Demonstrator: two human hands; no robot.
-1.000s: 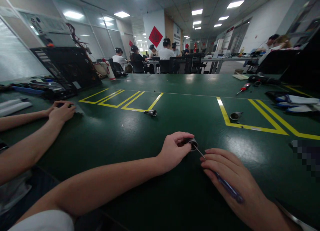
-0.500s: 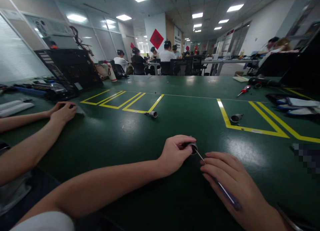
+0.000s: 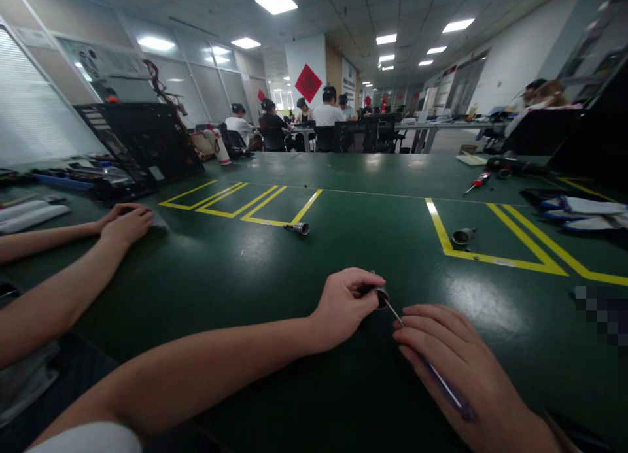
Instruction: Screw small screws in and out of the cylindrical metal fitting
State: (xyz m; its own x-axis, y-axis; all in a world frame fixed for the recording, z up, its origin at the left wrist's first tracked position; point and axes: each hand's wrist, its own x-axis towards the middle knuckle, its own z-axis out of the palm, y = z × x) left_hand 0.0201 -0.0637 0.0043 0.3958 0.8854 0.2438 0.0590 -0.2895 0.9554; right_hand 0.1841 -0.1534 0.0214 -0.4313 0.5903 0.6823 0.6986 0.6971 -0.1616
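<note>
Near the middle of the green table (image 3: 275,270), my left hand (image 3: 341,309) grips a small metal cup-shaped part (image 3: 382,299) between thumb and fingers, its opening turned toward my right side. My right hand (image 3: 456,361) is closed around a screwdriver (image 3: 447,389) with a purple, see-through handle. The thin shaft reaches into the mouth of the metal part; its tip is hidden inside. A similar metal part (image 3: 464,236) lies on the right by yellow tape, and another (image 3: 300,229) lies left of centre.
At the left, another person's hands (image 3: 128,223) rest on the table. A red screwdriver (image 3: 477,183) and white-and-blue gloves (image 3: 589,212) lie at the right. Yellow tape (image 3: 265,222) marks the tabletop. A black rack (image 3: 142,139) stands back left; people sit beyond.
The whole view has shifted slightly, with the scene a little lower. Both my hands keep nearly the same pose, the screwdriver still inside the metal part.
</note>
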